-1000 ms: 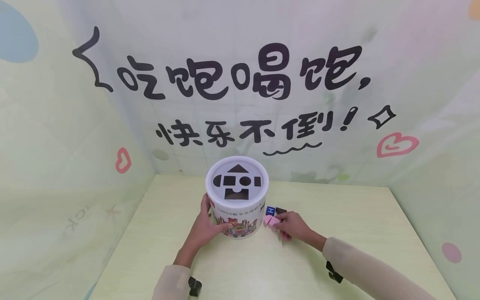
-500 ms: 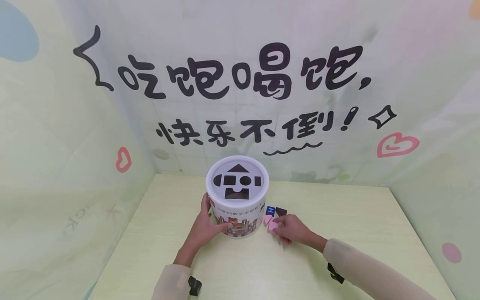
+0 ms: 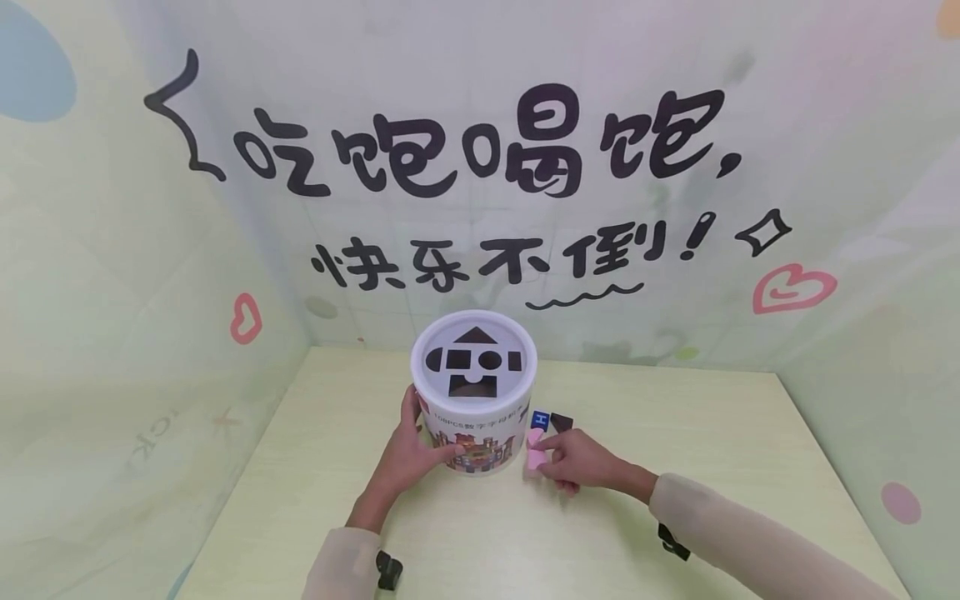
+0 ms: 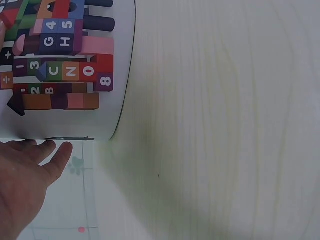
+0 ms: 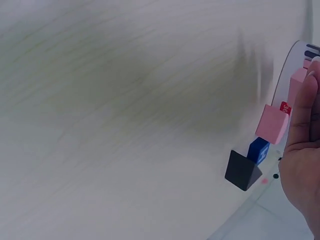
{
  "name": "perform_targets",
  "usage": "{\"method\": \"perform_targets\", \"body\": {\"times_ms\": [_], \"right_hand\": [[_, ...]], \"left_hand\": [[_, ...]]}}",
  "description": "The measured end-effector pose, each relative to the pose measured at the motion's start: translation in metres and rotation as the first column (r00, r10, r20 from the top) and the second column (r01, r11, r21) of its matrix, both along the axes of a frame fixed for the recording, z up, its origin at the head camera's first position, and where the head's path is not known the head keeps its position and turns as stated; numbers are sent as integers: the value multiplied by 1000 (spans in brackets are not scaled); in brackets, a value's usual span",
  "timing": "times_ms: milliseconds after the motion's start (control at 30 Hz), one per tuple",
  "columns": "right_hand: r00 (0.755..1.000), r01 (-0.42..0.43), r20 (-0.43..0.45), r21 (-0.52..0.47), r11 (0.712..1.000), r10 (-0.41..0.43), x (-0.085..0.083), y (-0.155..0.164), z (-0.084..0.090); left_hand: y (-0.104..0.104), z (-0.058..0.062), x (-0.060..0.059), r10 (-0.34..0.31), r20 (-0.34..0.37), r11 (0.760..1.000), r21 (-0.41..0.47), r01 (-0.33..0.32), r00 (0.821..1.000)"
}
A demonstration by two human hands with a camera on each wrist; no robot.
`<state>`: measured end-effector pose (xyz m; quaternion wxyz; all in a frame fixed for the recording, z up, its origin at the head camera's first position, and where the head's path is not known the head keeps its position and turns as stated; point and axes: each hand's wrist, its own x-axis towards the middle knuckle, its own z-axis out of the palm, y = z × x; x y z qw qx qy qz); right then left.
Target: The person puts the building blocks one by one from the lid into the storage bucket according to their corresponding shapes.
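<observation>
Pale table [image 3: 712,433]. White tub [image 3: 495,433] upright on it, slotted lid on top. Left hand [image 3: 408,457] clamped on tub's left side, thumb on front. Right hand [image 3: 588,460] beside tub's right: thumb and fingertips together on a pink block [image 3: 536,460], which sits at the fingertips, near tub wall. Second pink block [image 5: 272,124] just beyond, contact unclear. Black wedge [image 5: 242,171], blue block [image 5: 258,150] farther back, outside the grip.

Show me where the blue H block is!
In the head view, the blue block is just right of the bucket, beside the dark triangular block.
</observation>
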<state>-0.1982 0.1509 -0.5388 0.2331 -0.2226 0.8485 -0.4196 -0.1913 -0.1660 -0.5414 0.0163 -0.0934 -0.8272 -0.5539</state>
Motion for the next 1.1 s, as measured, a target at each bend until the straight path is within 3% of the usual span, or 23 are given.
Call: {"method": "perform_targets", "body": {"times_ms": [467,867,967,1100], "right_hand": [[986,-161,34,-21,987,161,12,-16,51],[975,-213,53,-83,974,218,17,-22,90],[969,-237,42,-101,966,242,16,-24,99],[966,-250,33,-111,962,255,13,-26,110]], "left_hand": [[1,-1,0,7,-5,1000,-9,-7,1000],[0,-1,0,5,-10,1000,-11,-5,1000],[3,8,4,3,13,1000,-15,-3,1000],[3,7,4,5,17,1000,-16,-5,1000]]}}
